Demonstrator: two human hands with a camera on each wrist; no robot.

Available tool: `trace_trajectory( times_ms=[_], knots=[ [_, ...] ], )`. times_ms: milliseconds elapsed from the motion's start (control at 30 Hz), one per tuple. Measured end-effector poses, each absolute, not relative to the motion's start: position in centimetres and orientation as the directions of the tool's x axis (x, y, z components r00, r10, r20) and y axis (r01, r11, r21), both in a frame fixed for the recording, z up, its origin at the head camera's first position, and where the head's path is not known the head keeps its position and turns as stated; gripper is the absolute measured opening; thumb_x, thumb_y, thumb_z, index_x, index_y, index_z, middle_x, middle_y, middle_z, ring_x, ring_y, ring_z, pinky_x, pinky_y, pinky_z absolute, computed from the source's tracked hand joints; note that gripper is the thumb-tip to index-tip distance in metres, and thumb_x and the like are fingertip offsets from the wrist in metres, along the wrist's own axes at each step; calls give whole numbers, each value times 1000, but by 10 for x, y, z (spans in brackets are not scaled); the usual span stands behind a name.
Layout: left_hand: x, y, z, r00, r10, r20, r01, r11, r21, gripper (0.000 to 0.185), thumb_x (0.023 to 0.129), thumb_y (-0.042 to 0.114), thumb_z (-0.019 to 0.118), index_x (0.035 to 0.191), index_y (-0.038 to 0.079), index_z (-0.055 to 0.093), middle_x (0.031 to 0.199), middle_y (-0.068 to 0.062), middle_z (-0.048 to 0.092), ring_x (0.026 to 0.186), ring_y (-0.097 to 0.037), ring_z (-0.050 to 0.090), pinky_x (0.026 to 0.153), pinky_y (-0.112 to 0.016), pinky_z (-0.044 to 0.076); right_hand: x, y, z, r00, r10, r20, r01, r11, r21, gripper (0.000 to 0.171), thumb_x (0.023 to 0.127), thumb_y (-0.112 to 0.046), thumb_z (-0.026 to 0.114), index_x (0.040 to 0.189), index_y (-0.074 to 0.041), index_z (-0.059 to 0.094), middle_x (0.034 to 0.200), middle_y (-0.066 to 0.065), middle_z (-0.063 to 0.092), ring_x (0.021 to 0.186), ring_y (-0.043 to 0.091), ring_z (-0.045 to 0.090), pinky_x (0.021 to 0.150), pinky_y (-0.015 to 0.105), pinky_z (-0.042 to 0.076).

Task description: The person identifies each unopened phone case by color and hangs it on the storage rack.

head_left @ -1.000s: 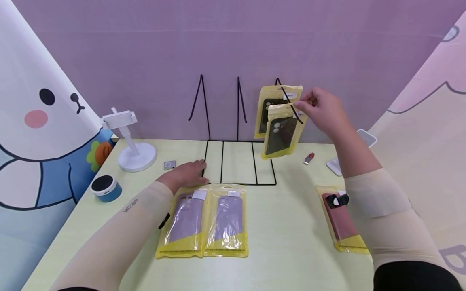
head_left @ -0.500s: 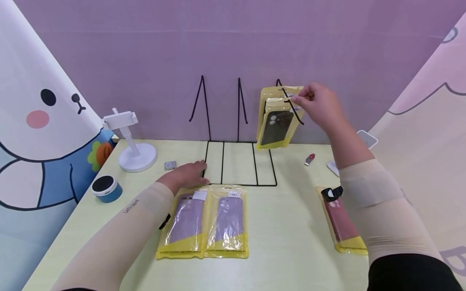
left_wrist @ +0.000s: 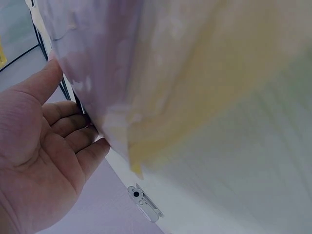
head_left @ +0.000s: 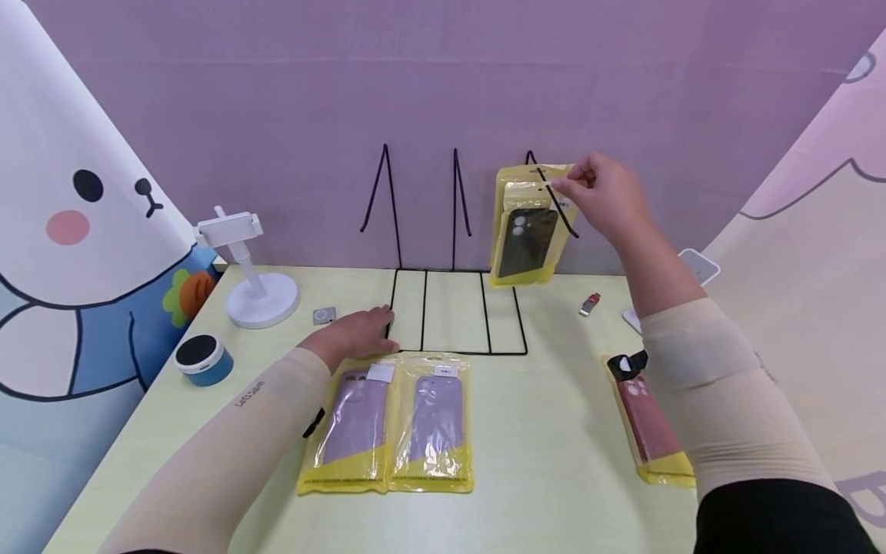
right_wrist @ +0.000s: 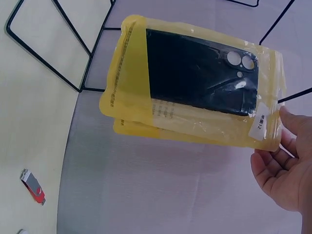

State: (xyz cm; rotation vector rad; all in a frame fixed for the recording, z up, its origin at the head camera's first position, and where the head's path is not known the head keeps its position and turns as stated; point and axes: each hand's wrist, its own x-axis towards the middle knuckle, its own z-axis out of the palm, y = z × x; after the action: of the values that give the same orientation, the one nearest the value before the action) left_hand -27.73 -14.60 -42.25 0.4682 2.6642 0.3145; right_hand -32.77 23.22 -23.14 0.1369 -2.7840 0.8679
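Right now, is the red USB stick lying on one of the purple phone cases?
No, the USB stick lies on the bare table, apart from the purple phone cases.

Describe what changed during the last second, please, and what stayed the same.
The right hand pushed the black phone case pack up and back along the rack's right hook, until it hung flat against the pack behind; it still pinches the top. The left hand, purple packs and red pack stayed put.

You're at a staged shop-style display desk [head_left: 554, 431], purple backdrop, cartoon bear panels either side, wire hanging rack [head_left: 453, 254] at the back edge — bagged phone cases [head_left: 388, 419] laid out, white phone stand [head_left: 249, 269] near the left corner.
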Motion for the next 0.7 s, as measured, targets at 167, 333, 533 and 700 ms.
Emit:
trace_trajectory(
  times_ms=[167,333,533,700],
  knots=[
    [-280,-146,-425,-857,370,-358,278,918,282,77,98,46,55,156,8,23,164,-15,13,150,-36,18,122,-50,20,-324,238,-233,-969,-14,248,-161,799,-580,61,92,-59,55,126,-8,52,116,6,56,104,22,52,80,33,47],
    [-281,-146,-425,-856,375,-355,287,917,277,76,98,46,55,156,8,24,164,-15,14,149,-36,19,122,-50,20,-317,250,-236,-964,-4,264,-168,781,-602,66,92,-61,54,131,-8,48,116,6,55,108,23,52,81,32,47],
    [-281,-147,-423,-858,374,-353,289,918,271,76,99,45,55,156,6,24,163,-17,14,149,-37,19,122,-51,20,-303,268,-246,-967,2,254,-153,794,-588,64,94,-57,54,130,-5,49,118,10,55,106,25,52,81,34,47],
    [-280,-148,-423,-859,378,-346,293,916,273,76,99,45,55,156,6,24,163,-17,15,149,-37,19,122,-50,20,-289,289,-263,-974,1,226,-135,800,-585,63,94,-58,53,127,-4,51,115,13,56,101,25,51,76,33,46]
  ],
)
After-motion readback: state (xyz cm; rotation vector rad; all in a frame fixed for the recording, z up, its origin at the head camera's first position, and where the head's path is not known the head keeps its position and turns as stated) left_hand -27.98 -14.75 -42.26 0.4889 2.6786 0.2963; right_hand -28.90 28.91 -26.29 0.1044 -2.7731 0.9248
